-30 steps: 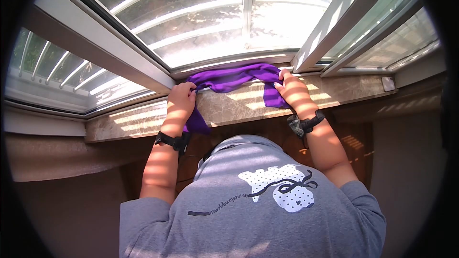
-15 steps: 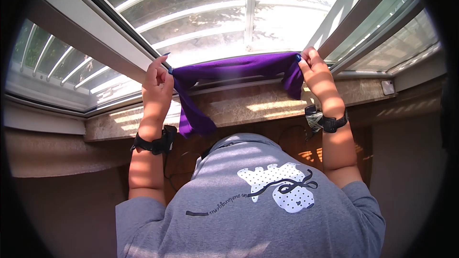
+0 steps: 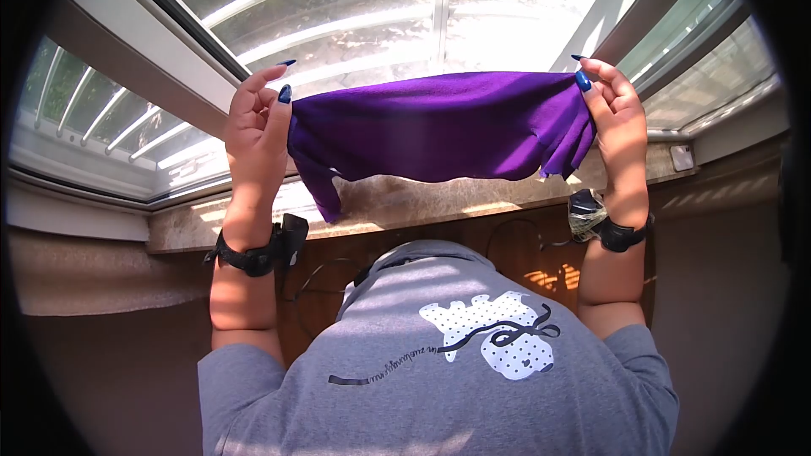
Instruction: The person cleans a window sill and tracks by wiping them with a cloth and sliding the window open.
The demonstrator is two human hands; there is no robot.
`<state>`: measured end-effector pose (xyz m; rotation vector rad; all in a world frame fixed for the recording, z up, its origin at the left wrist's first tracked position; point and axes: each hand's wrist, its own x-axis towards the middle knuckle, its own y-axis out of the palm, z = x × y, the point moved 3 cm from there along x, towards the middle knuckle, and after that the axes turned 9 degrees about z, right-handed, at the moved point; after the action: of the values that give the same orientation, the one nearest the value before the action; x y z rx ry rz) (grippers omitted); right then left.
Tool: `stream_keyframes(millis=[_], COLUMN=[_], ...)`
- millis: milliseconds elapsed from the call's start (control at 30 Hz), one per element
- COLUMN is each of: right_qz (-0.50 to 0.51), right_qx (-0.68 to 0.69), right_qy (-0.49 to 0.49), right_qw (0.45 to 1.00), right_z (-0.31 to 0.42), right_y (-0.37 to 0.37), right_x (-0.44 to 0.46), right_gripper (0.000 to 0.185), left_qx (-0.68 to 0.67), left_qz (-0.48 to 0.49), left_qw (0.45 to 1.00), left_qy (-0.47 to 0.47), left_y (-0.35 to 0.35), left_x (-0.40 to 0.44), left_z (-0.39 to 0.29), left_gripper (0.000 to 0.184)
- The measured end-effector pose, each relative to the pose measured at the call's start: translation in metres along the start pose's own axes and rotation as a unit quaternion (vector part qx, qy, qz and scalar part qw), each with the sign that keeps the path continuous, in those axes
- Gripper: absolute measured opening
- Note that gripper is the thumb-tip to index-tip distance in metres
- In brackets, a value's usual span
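A purple cloth hangs stretched between my two hands, above the stone windowsill and in front of the open window. My left hand pinches its left upper corner between thumb and fingers, with the index finger raised. At the opposite corner, my right hand grips the cloth, its index finger also lifted. A narrow flap dangles lower on the left, and gathered folds bunch under my right thumb. Dark straps with small devices circle both wrists.
The marble-patterned windowsill runs across below the cloth. A phone-like object lies at its right end. White curved bars stand outside the window. A sliding window frame is on the left. Cables hang near the wooden surface below.
My hands have moved apart and the cloth is pulled wider, showing more of its surface. The right hand went right and slightly up; the left hand shifted left. The dangling left end now hangs higher.
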<state>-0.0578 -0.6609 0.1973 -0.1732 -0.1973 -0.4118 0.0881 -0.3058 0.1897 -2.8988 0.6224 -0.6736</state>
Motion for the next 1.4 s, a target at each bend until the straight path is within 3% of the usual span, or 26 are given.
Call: stream_keyframes(millis=[133,200,233,300,333,467,500,600,633,733,767,867,1000,1200,1233,1333,1400], right_qz=[-0.049,0.009,0.088,0.217,0.267,0.319,0.291,0.277,0.297,0.304,0.295,0.254,0.245,0.199,0.191,0.151,0.140], right_qx=[-0.012,0.082,0.046,0.067,0.122,0.119,0.174,0.148,0.197,0.225,0.237,0.298,0.343,0.350,0.340,0.280,0.227], right_qy=[-0.056,-0.126,-0.056,-0.007,-0.029,0.014,0.003,0.136,0.157,0.230,0.224,0.105,0.097,0.080,0.082,0.118,0.097], right_qw=[0.997,0.989,0.993,0.974,0.955,0.940,0.941,0.940,0.921,0.897,0.898,0.914,0.902,0.912,0.917,0.941,0.959], right_z=[0.033,0.048,0.047,0.044,0.037,0.010,0.000,-0.014,-0.024,-0.026,-0.029,-0.017,-0.012,-0.006,-0.005,-0.010,-0.015], right_y=[0.004,0.028,0.043,0.074,0.090,0.112,0.115,0.108,0.106,0.103,0.103,0.105,0.098,0.087,0.087,0.082,0.078], right_x=[-0.008,-0.014,-0.018,-0.023,-0.023,-0.025,-0.026,-0.027,-0.025,-0.022,-0.021,-0.017,-0.014,-0.007,-0.007,-0.001,0.005], right_gripper=[0.028,0.028,0.029,0.035,0.039,0.046,0.043,0.039,0.038,0.048,0.052,0.051,0.055,0.050,0.048,0.035,0.034], left_qx=[-0.184,-0.205,-0.210,-0.201,-0.189,-0.239,-0.247,-0.309,-0.321,-0.131,-0.087,0.100,-0.047,-0.054,-0.117,-0.195,-0.126], left_qz=[0.012,0.024,0.066,0.128,0.153,0.220,0.251,0.238,0.265,0.216,0.202,0.194,0.403,0.387,0.362,0.341,0.334], left_qw=[0.982,0.977,0.975,0.971,0.969,0.945,0.935,0.919,0.908,0.967,0.975,0.974,0.898,0.911,0.916,0.899,0.919], left_qy=[-0.042,-0.043,-0.016,0.018,0.039,-0.032,-0.039,-0.061,-0.053,0.010,-0.033,-0.055,-0.173,-0.131,-0.124,-0.195,-0.166], left_y=[0.035,0.062,0.071,0.094,0.103,0.129,0.131,0.129,0.127,0.112,0.104,0.095,0.105,0.106,0.110,0.118,0.116], left_x=[0.003,0.003,0.006,0.009,0.011,-0.001,-0.001,-0.005,-0.007,-0.011,-0.011,-0.017,-0.039,-0.034,-0.034,-0.034,-0.025], left_z=[-0.034,-0.061,-0.062,-0.071,-0.064,-0.050,-0.044,-0.035,-0.035,-0.026,-0.014,0.018,0.067,0.069,0.073,0.077,0.068], left_gripper=[0.030,0.030,0.029,0.028,0.027,0.030,0.036,0.048,0.059,0.051,0.052,0.055,0.038,0.022,0.019,0.022,0.028])
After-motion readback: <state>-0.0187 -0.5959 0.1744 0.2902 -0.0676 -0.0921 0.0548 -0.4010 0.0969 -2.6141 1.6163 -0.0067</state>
